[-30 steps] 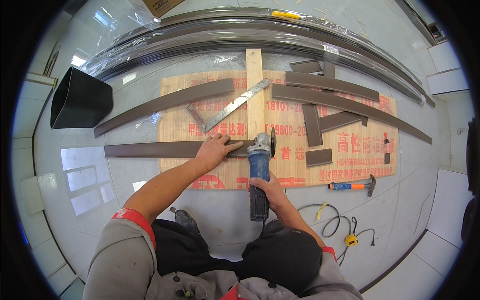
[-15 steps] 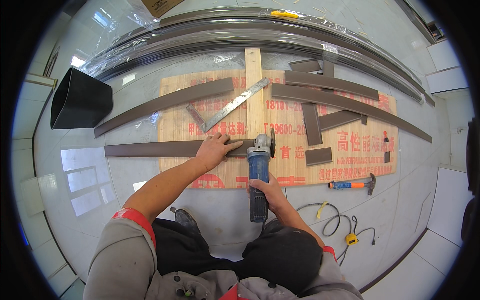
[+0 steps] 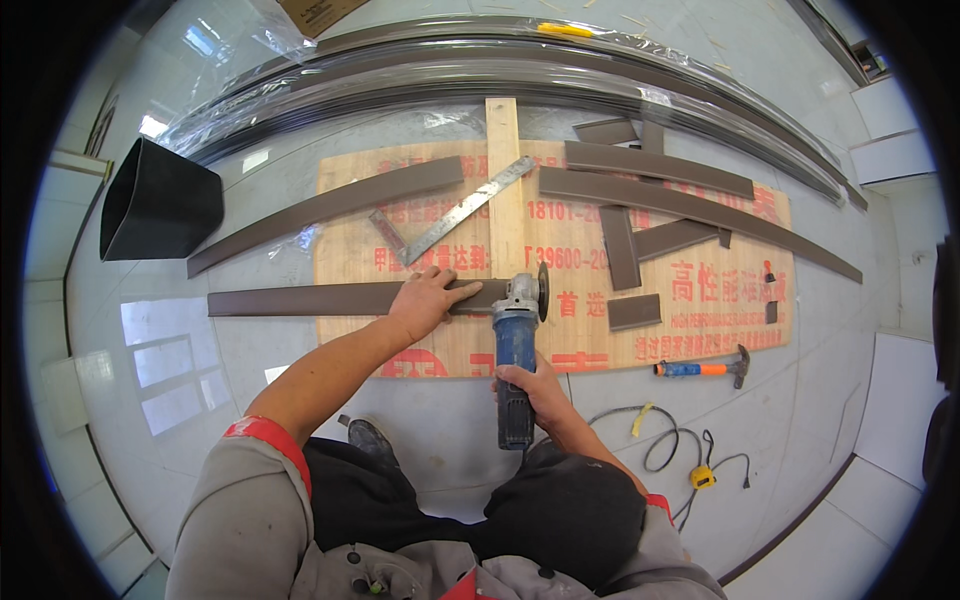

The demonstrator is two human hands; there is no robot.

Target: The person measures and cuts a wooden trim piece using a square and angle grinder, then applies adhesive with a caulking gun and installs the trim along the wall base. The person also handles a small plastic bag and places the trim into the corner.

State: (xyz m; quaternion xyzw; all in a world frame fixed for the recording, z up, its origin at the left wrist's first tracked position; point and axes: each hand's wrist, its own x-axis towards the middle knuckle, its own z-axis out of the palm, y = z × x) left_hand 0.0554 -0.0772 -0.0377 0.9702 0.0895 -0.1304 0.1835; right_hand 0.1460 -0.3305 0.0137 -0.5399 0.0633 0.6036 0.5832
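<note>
A brown trim strip lies across the near left part of the printed wooden board, its left end reaching over the floor. My left hand holds it down near its right end, fingers over the far edge and thumb pointing right along it. My right hand is wrapped round the black rear body of a blue angle grinder. The grinder's metal head covers the strip's right end, with its disc upright on the right side. Whether the disc touches the strip is hidden.
A steel square rests across a pale wood batten. Brown offcuts and long strips lie around the board. Nearby are a hammer, a coiled cord, a black bin and plastic-wrapped lengths.
Almost nothing differs; the whole view shifts very slightly. Both hands keep their places on the strip and the grinder.
</note>
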